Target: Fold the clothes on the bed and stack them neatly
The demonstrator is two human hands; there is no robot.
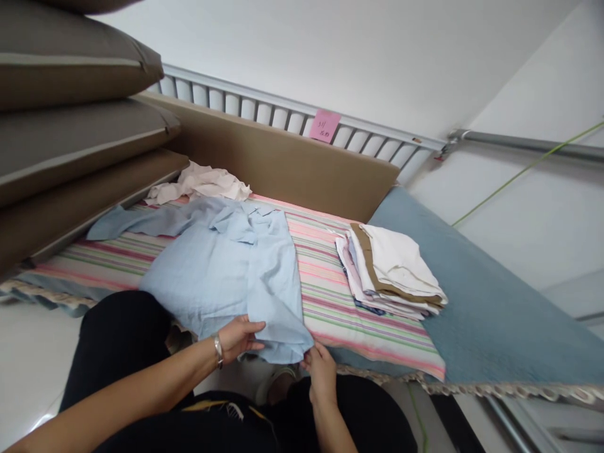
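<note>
A light blue collared shirt (212, 270) lies spread out in front of me, its collar toward the back and one sleeve stretched to the left. Its other sleeve (276, 321) is folded down over the body toward the front edge. My left hand (238, 340), with a metal band on the wrist, holds the fabric near the hem between thumb and fingers. At the right, my right hand (321, 368) pinches a corner of the same shirt. Parts of its fingers are hidden.
A striped cloth (325, 270) covers part of the bed, beside a blue cover (491, 314). Folded clothes (401, 258) are stacked at right. A crumpled pale garment (202, 182) lies behind the shirt. Large brown cushions (70, 132) rise at left; a brown board (283, 163) stands behind.
</note>
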